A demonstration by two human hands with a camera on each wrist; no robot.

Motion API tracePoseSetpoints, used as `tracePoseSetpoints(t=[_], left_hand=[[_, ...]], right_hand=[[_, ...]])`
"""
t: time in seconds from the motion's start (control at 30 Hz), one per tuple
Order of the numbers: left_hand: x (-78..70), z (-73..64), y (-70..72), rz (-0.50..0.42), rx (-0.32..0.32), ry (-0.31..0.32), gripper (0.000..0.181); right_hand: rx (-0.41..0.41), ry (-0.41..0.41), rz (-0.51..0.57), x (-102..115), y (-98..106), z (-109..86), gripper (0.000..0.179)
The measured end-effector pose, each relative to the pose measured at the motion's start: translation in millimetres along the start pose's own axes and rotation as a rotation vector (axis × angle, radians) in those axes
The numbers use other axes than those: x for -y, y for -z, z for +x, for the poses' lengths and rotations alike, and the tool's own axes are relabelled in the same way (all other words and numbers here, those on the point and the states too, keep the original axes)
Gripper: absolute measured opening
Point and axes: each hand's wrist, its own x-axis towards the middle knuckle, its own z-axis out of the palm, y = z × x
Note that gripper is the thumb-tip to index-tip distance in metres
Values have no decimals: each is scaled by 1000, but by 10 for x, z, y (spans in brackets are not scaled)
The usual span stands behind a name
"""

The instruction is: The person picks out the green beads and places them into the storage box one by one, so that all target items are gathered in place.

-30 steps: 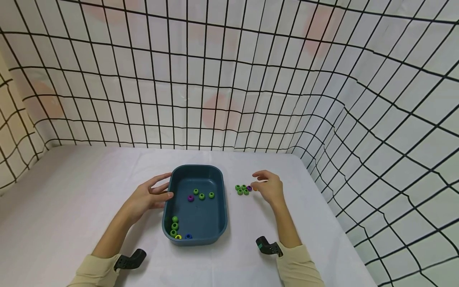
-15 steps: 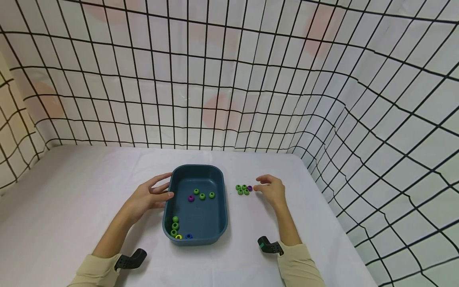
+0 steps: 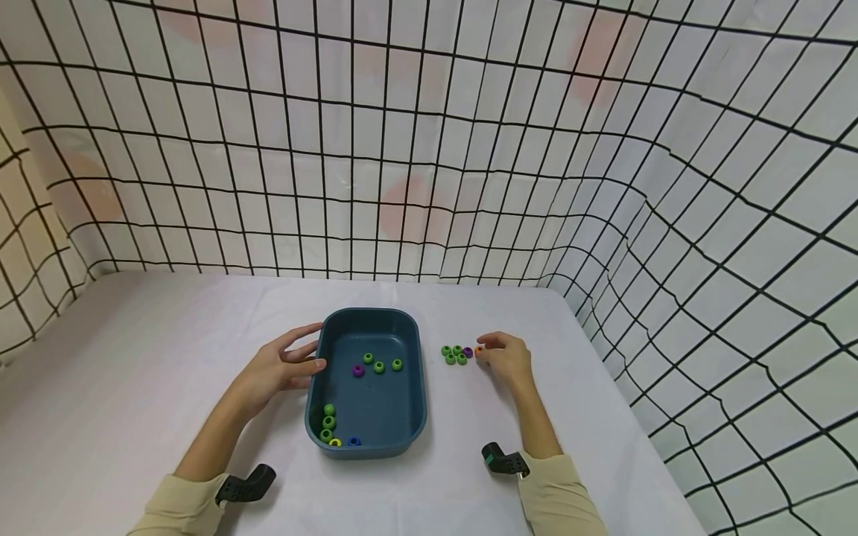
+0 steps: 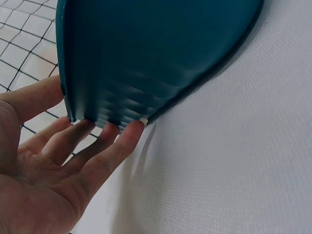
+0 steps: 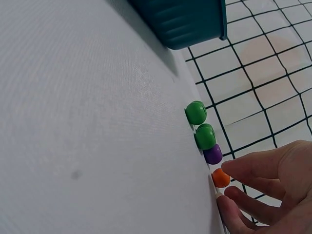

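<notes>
My left hand point(image 3: 271, 372) is at the left side of a dark blue tray point(image 3: 422, 402). Its fingertips touch the outer wall, the thumb near the rim, as the left wrist view shows. On the white table to the right, my right hand point(image 3: 509, 361) pinches an orange bead point(image 5: 221, 178) between thumb and fingertips, low at the cloth. Right beside it sits a purple bead point(image 3: 468, 353), then several green beads point(image 3: 450, 359) in a tight group. The right wrist view shows only some of the green beads point(image 5: 205, 137) edge-on.
Inside the tray lie several green beads point(image 3: 379, 368), a purple bead point(image 3: 358, 371), a yellow bead point(image 3: 335, 442) and a blue bead point(image 3: 354, 441). Black netting point(image 3: 415, 179) over white sheeting stands behind the table and along its sides.
My right hand shifted slightly right, then settled lower, and more of the orange bead shows at its fingertips. The left hand and tray have stayed put.
</notes>
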Motion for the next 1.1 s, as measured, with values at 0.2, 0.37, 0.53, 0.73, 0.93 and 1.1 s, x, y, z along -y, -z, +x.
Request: tracePoseSetpoints(t=[0.2, 0.37, 0.53, 0.73, 0.93, 1.1], left_hand=[[2, -1, 2, -7, 1, 2, 76], [-3, -8, 3, -11, 3, 3, 76], [-12, -20, 5, -17, 10, -2, 75], [-15, -27, 8, -18, 10, -2, 75], [-12, -25, 8, -21, 8, -2, 75], [-17, -28, 6, -23, 9, 1, 75]], right_hand=[[8, -15, 12, 3, -14, -1, 31], [18, -20, 0, -4, -27, -10, 27], [21, -21, -10, -18, -31, 0, 26], [20, -20, -27, -31, -36, 19, 25], [15, -26, -30, -42, -43, 26, 25], [13, -39, -27, -37, -44, 19, 24]])
